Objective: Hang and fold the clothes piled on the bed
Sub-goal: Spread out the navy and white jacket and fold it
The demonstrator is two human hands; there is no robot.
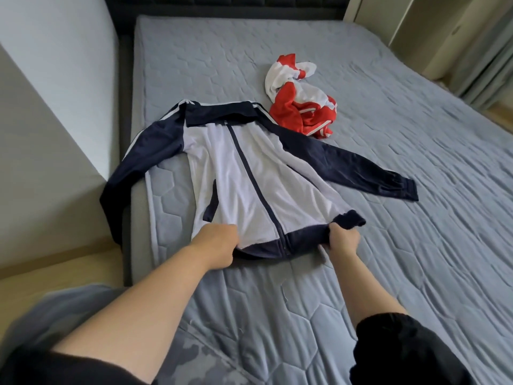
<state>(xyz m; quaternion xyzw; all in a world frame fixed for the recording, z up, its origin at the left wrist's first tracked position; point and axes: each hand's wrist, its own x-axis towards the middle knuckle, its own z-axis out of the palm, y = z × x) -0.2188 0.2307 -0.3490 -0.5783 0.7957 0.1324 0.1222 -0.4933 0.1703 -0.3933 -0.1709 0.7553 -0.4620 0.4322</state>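
Note:
A navy and white zip jacket (249,173) lies spread front-up on the grey quilted bed (388,190), collar towards the headboard. Its left sleeve hangs over the bed's left edge and its right sleeve stretches out to the right. My left hand (216,245) grips the jacket's bottom hem at the left corner. My right hand (342,237) grips the navy hem at the right corner, which is bunched up. A crumpled red and white garment (299,98) lies beyond the jacket, towards the middle of the bed.
A dark headboard (222,6) runs along the far end. A white wall (55,79) stands close on the left with a narrow strip of wooden floor (55,262) below it. Curtains (488,65) hang at the far right.

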